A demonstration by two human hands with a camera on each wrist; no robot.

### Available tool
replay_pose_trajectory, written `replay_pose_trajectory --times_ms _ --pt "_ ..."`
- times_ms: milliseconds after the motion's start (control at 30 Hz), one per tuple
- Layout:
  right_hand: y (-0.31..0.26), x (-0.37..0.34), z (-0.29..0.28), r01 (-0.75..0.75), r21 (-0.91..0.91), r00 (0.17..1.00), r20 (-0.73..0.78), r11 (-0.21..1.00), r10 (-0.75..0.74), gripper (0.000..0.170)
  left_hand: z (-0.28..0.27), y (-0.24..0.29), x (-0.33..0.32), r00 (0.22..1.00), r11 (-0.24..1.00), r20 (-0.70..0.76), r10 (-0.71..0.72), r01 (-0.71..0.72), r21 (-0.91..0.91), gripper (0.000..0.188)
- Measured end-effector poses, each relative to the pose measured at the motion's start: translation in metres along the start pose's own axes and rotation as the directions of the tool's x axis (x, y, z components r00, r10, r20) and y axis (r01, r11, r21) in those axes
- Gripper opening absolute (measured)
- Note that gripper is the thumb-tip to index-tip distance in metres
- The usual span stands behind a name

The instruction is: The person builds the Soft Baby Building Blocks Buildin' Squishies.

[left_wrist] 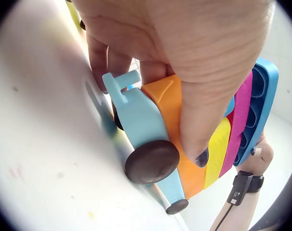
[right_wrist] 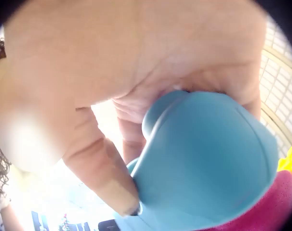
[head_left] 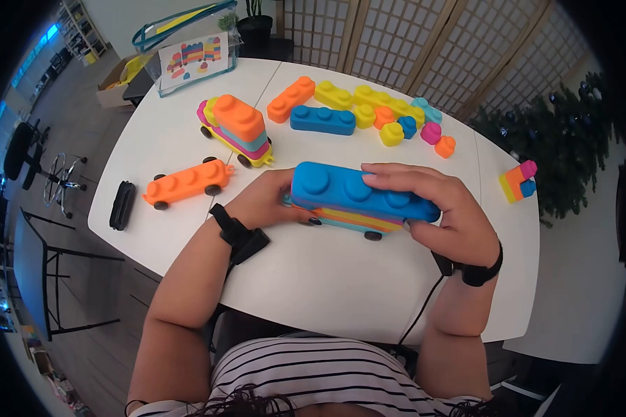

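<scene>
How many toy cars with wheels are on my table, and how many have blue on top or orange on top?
Blue on top: 1, the tall car held by the left hand and right hand
Orange on top: 2, the stacked car and the flat car
Total: 3 cars

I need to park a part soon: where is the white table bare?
Bare: white table between the blue-topped car and near edge, left of the black cable; also between the right hand and the small stack by the right edge. Crowded: far side, with loose blocks.
</scene>
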State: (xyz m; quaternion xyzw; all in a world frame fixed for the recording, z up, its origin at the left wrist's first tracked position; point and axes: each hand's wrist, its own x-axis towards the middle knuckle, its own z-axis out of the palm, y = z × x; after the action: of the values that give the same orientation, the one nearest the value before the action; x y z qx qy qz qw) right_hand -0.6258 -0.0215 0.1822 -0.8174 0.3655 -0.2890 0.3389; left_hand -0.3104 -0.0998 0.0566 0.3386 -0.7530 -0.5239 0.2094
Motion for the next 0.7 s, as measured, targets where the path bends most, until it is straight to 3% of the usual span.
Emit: replay_pose_trajectory --times_ms 100,267,433,533,700 --pt "0.012 0.005 0.001 0.063 0.053 0.998 -0.014 0.997 -0.062 0.068 0.001 0.005 -0.001 0.999 0.996 -0.023 0.030 -0.028 0.082 0.066" --pt "0.019 0.011 0.006 0.098 0.150 0.993 -0.081 0.984 -0.087 0.068 -0.001 -0.003 0.001 1.000 1.000 0.009 0.008 -0.008 0.001 0.065" --pt "0.015 0.012 0.012 0.069 -0.099 0.984 -0.155 0.993 -0.084 0.064 0.002 -0.002 -0.001 0.997 0.998 -0.042 0.066 -0.065 0.012 0.065" --pt "0.020 0.012 0.011 0.054 -0.005 0.992 -0.113 0.999 -0.054 0.064 0.001 0.001 -0.001 0.999 0.999 -0.036 0.018 -0.017 0.031 0.064" --pt "0.009 0.011 0.013 -0.037 -0.003 0.997 -0.067 0.999 0.037 0.066 0.001 0.001 -0.001 0.998 1.000 -0.056 -0.011 0.011 -0.004 0.060"
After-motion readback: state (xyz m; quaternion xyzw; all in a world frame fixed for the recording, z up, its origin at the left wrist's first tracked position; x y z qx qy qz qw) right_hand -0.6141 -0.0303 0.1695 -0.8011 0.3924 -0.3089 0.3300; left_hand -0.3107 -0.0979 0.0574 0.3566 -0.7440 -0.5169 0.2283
